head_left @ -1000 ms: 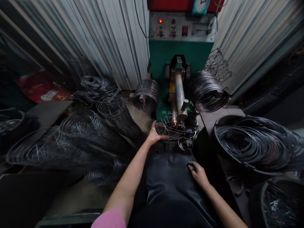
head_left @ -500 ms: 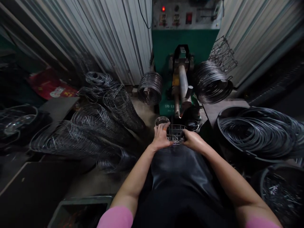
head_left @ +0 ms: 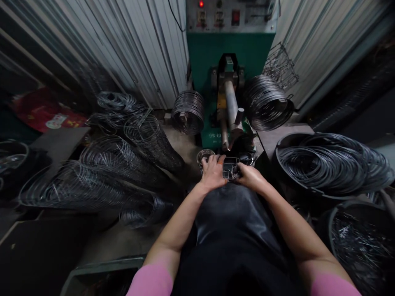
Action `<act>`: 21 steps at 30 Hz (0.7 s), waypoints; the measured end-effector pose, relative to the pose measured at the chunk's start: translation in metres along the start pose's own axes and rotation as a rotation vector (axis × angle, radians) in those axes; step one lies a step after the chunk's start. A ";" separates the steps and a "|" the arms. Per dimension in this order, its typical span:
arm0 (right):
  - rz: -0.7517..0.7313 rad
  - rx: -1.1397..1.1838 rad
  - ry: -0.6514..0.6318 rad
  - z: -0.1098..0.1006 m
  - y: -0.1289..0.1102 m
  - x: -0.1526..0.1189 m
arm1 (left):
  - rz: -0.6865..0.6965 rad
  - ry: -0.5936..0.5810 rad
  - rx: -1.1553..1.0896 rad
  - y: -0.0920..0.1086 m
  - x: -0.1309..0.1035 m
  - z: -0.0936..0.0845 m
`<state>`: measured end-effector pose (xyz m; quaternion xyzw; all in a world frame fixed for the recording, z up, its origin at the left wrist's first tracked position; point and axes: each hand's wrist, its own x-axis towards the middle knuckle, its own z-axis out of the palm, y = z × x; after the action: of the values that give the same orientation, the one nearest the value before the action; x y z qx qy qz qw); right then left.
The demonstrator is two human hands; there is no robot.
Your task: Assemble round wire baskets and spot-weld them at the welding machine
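Between my two hands, just above my dark apron, is a small round wire basket with a mesh of thin rods. My left hand is closed round its left side, an orange band on one finger. On the right side, my right hand grips the rim with its fingertips; part of that grip is hidden. The welding machine's electrode tips stand just beyond the basket, apart from it. A round metal container shows behind my left fingers.
The green machine rises ahead, a red light lit on its panel. Coils of wire flank it. Stacks of wire rings lie at left. At right stand a tub of wire rings and a bin of short wire pieces.
My left hand has shifted slightly right across the basket and covers more of it. The whole view has swung a little to the right. Both hands keep their hold.
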<state>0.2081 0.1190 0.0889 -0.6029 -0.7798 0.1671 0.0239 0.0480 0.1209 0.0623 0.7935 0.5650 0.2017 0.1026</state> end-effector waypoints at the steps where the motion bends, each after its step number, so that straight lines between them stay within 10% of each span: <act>1: 0.024 0.013 0.034 0.004 -0.001 0.002 | 0.010 -0.003 0.002 0.001 0.001 0.001; 9: -0.276 0.479 0.184 0.037 0.012 0.008 | -0.080 -0.040 -0.151 -0.008 0.009 -0.001; 21: -0.456 0.356 0.171 0.026 0.019 0.013 | -0.056 -0.067 -0.166 -0.017 0.022 -0.001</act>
<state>0.2164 0.1292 0.0563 -0.4106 -0.8487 0.2400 0.2315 0.0394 0.1471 0.0614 0.7726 0.5644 0.2180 0.1924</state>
